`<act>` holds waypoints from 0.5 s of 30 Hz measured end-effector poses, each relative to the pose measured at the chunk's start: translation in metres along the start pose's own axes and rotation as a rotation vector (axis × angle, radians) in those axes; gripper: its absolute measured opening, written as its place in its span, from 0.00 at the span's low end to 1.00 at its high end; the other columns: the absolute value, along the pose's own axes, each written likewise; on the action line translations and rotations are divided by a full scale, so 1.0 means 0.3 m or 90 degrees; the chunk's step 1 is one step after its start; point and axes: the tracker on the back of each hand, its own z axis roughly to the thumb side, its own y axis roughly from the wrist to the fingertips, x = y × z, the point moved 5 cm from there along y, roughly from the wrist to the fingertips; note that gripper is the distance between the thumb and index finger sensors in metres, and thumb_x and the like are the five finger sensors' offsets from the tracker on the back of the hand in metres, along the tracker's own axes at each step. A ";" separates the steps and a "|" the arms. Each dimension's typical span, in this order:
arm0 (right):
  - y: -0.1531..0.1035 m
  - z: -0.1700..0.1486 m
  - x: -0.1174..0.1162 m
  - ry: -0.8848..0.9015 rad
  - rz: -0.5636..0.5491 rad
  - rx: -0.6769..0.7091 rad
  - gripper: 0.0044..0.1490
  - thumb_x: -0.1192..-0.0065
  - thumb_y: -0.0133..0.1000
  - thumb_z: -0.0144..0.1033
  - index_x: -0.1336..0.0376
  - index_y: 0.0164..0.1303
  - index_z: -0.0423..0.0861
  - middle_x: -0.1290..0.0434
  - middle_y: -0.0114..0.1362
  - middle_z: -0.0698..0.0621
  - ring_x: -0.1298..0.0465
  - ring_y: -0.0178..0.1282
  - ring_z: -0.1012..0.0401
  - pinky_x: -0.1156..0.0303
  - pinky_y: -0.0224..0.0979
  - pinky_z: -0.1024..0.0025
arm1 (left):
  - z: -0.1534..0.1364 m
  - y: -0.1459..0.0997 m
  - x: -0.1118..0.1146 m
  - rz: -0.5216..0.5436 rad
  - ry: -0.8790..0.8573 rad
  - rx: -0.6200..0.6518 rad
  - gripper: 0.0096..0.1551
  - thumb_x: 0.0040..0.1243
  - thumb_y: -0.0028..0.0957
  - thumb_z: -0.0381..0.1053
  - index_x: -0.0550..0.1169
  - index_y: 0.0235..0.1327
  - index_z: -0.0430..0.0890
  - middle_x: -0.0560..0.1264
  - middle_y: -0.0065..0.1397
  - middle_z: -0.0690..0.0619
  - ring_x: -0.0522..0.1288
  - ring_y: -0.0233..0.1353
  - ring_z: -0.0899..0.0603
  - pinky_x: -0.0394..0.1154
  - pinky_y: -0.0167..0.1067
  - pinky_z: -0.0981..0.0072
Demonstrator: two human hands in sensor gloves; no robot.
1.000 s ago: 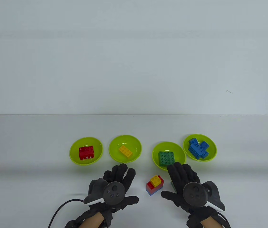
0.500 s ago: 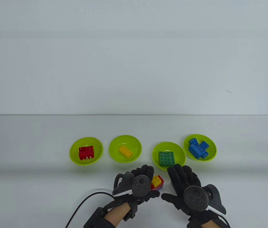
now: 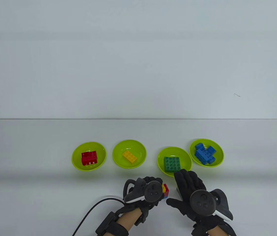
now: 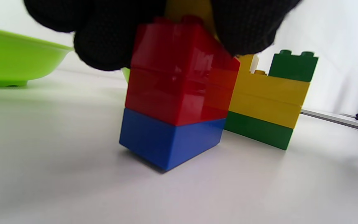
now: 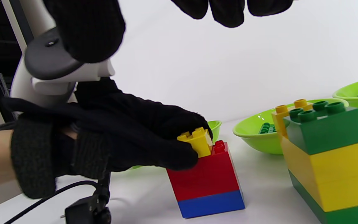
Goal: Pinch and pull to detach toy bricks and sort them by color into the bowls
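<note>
A small stack stands on the table, a yellow brick (image 5: 197, 141) on a red brick (image 5: 205, 177) on a blue brick (image 5: 211, 203). It leans slightly. My left hand (image 3: 159, 188) covers most of this stack (image 3: 166, 191) in the table view, and its fingertips (image 4: 104, 46) pinch the yellow brick at the top. A second stack (image 5: 328, 161), green over yellow over green, stands just right of it. My right hand (image 3: 182, 191) hovers over that stack with straight fingers (image 5: 228, 12) and holds nothing.
Four lime bowls sit in a row behind the hands. One bowl (image 3: 75, 152) holds red bricks, one (image 3: 118, 150) a yellow brick, one (image 3: 161, 153) a green brick, one (image 3: 220, 153) blue bricks. A black cable (image 3: 89, 213) trails from my left wrist.
My left hand has moved right from open table to the red and blue stack and curled its fingers round the yellow brick on top. The right hand has barely moved.
</note>
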 end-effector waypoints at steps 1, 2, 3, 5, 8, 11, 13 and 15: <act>0.000 -0.001 0.001 0.013 0.000 0.004 0.60 0.39 0.61 0.54 0.61 0.87 0.32 0.56 0.88 0.27 0.53 0.84 0.27 0.58 0.80 0.32 | 0.002 -0.015 -0.025 0.008 -0.005 0.012 0.38 0.59 0.52 0.54 0.71 0.68 0.30 0.75 0.62 0.30 0.77 0.59 0.33 0.68 0.62 0.37; 0.002 -0.002 0.002 0.035 -0.003 0.011 0.59 0.38 0.60 0.54 0.60 0.86 0.32 0.54 0.87 0.27 0.52 0.84 0.28 0.57 0.80 0.33 | 0.010 -0.037 -0.057 0.015 -0.015 0.033 0.38 0.59 0.52 0.54 0.71 0.68 0.30 0.75 0.62 0.30 0.76 0.59 0.33 0.67 0.62 0.36; 0.003 -0.002 0.002 0.051 -0.005 0.016 0.59 0.37 0.59 0.53 0.60 0.86 0.32 0.54 0.87 0.27 0.52 0.84 0.28 0.56 0.80 0.34 | 0.019 -0.053 -0.080 0.019 -0.022 0.052 0.38 0.59 0.52 0.53 0.71 0.68 0.30 0.75 0.63 0.30 0.76 0.60 0.32 0.67 0.62 0.36; 0.008 -0.003 0.002 0.095 -0.015 0.030 0.60 0.35 0.58 0.52 0.59 0.86 0.32 0.53 0.87 0.28 0.49 0.84 0.29 0.54 0.81 0.35 | 0.041 -0.100 -0.152 0.036 -0.028 0.084 0.38 0.59 0.52 0.53 0.71 0.69 0.30 0.75 0.63 0.30 0.76 0.60 0.32 0.67 0.63 0.36; 0.022 -0.004 -0.008 0.158 -0.018 0.051 0.60 0.33 0.57 0.51 0.58 0.85 0.32 0.51 0.86 0.29 0.46 0.83 0.31 0.51 0.81 0.37 | 0.074 -0.169 -0.267 0.072 -0.021 0.122 0.38 0.59 0.52 0.53 0.71 0.70 0.30 0.75 0.63 0.30 0.76 0.61 0.32 0.67 0.63 0.36; 0.030 0.010 -0.027 0.203 -0.011 0.072 0.59 0.32 0.56 0.51 0.56 0.85 0.33 0.48 0.86 0.29 0.42 0.82 0.33 0.47 0.81 0.39 | 0.103 -0.227 -0.352 0.102 -0.025 0.156 0.38 0.59 0.53 0.53 0.71 0.70 0.31 0.75 0.64 0.31 0.76 0.61 0.33 0.67 0.64 0.37; 0.032 0.026 -0.044 0.234 -0.008 0.085 0.59 0.32 0.55 0.51 0.55 0.85 0.34 0.46 0.85 0.30 0.39 0.80 0.34 0.45 0.80 0.40 | 0.121 -0.259 -0.397 0.140 -0.035 0.174 0.38 0.59 0.52 0.53 0.72 0.70 0.32 0.76 0.64 0.31 0.77 0.61 0.33 0.68 0.64 0.37; 0.032 0.047 -0.058 0.264 -0.006 0.109 0.58 0.32 0.55 0.51 0.55 0.85 0.34 0.45 0.85 0.31 0.38 0.80 0.35 0.45 0.80 0.41 | 0.141 -0.279 -0.412 0.126 -0.048 0.190 0.38 0.59 0.53 0.54 0.71 0.70 0.32 0.76 0.64 0.32 0.77 0.61 0.33 0.68 0.64 0.37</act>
